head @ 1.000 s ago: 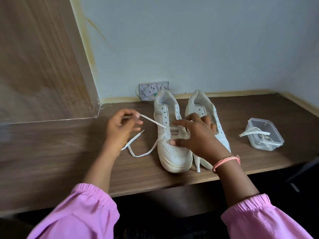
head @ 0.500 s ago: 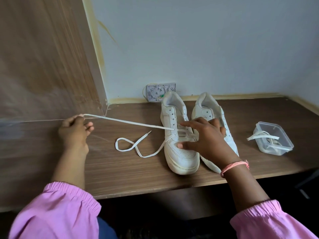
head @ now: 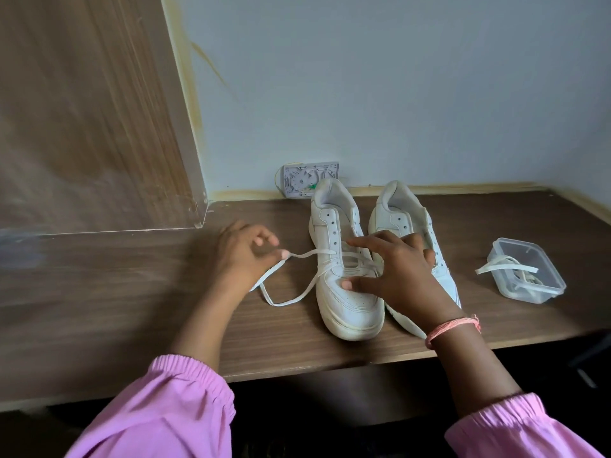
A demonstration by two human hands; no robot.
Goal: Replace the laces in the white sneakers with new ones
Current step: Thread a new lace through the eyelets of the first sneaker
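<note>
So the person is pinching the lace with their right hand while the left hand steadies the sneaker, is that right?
Not quite: the hands are swapped. In the head view, the left hand pinches the lace, and the right hand rests on the sneaker to steady it.

1. Left sneaker (head: 344, 259): white upper, off-white sole, small dark eyelets.
2. Right sneaker (head: 401, 209): white, same eyelet pattern.
3. Lace (head: 291, 300): white, flat.
4. Surface (head: 132, 292): dark brown wood grain, lighter brown front edge.
5. Side panel (head: 82, 110): brown wood grain, vertical streaks.
6. Wall (head: 396, 77): pale blue-grey, yellowish staining along the lower edge and corner.
7. Container (head: 529, 285): clear plastic, white laces inside.
8. Sleeves (head: 172, 414): pink.
9. Wrist thread (head: 453, 327): orange-pink.
10. Wall plate (head: 307, 178): grey, small green mark.
</note>
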